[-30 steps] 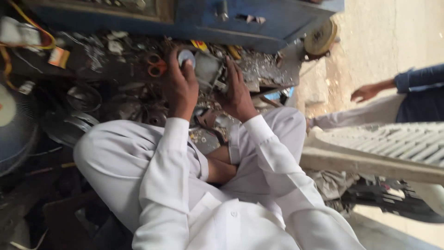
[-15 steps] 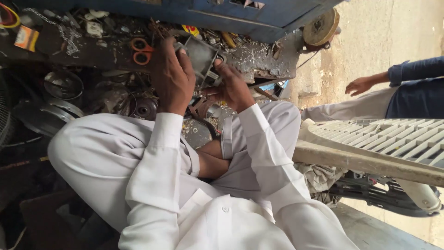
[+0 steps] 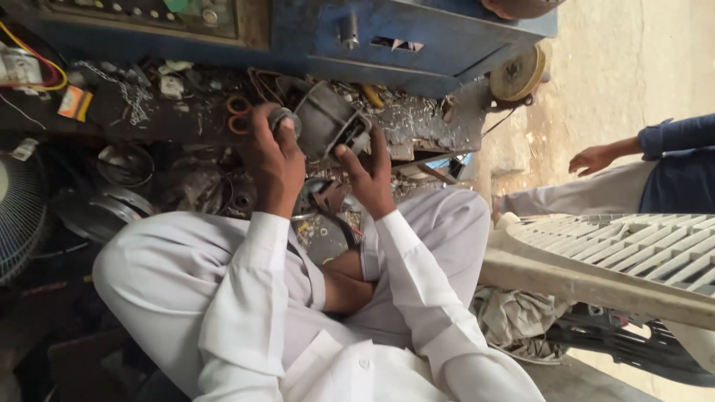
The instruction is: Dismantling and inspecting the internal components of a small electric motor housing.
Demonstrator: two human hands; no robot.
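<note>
A grey metal motor housing (image 3: 325, 119) is held up over my lap between both hands. My left hand (image 3: 274, 160) grips its rounded end cap, fingers curled over the top. My right hand (image 3: 367, 173) holds the open end, where dark windings show, with the thumb on the rim. I sit cross-legged in white clothes on the ground. Below the housing lie brown belt-like scraps and small metal parts by my legs.
A blue metal cabinet (image 3: 417, 45) stands just beyond the housing. Orange-handled scissors (image 3: 238, 113), chain and scrap litter the dark ground. A fan guard (image 3: 18, 212) sits at the left. Another person's hand (image 3: 592, 158) and a pale slatted plastic chair (image 3: 625, 260) are at the right.
The view has moved closer to my hands. The motor housing has turned, its open end now facing my right hand, and both hands have shifted their hold on it.
</note>
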